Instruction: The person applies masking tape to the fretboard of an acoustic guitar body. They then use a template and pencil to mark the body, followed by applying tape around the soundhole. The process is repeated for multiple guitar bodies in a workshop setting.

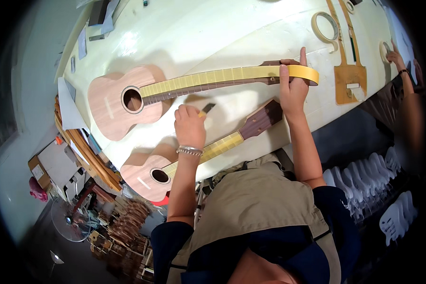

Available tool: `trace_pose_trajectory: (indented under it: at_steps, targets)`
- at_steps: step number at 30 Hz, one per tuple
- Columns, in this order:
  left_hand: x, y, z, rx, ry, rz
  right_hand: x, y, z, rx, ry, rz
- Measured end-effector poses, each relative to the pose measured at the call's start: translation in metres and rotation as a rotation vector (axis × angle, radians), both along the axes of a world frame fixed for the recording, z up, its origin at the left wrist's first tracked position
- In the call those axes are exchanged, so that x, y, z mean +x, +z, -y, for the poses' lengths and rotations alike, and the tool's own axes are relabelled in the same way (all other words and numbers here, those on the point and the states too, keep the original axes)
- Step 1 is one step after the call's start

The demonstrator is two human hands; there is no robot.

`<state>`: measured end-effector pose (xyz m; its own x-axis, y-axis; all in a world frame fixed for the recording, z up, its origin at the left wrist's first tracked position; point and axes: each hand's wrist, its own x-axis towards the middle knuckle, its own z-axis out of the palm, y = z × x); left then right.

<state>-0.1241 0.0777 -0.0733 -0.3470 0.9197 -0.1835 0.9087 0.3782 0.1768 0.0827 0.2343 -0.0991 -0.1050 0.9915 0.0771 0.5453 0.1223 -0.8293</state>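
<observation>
An unfinished ukulele [110, 87] lies on the white table, its soundhole toward the left. A strip of yellow masking tape [213, 75] runs along its fretboard to my right hand [294, 92]. That hand grips the tape roll [304, 71] by the headstock, thumb on the tape and index finger stretched out. My left hand [189, 124] is closed round a small knife [206, 110] with a yellow handle and a dark blade, between the two necks. Nearer me, partly under my left forearm, lies a second ukulele [144, 179] with yellow tape on its fretboard.
Another tape roll [324, 27] and a flat yellowish template [350, 78] lie at the table's right. Beyond them, another person's hand [395, 57] touches a tape roll [385, 52]. White papers [70, 106] lie at the left edge. White slotted racks [364, 177] stand below right.
</observation>
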Motion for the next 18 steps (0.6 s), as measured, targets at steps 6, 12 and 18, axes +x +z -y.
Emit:
trace_pose_trajectory:
  at_steps: [6, 12, 18]
  targets:
    - [0.037, 0.014, -0.043, 0.340, 0.250, 0.865, 0.002, -0.002, 0.000, 0.032, 0.045, 0.025]
    - [0.061, 0.006, -0.083, 0.316, 0.266, 1.109, 0.004, -0.003, -0.003, 0.038, 0.049, 0.036]
    - [0.063, 0.005, -0.088, 0.285, 0.279, 1.084, 0.003, -0.007, 0.000, 0.035, 0.013, 0.036]
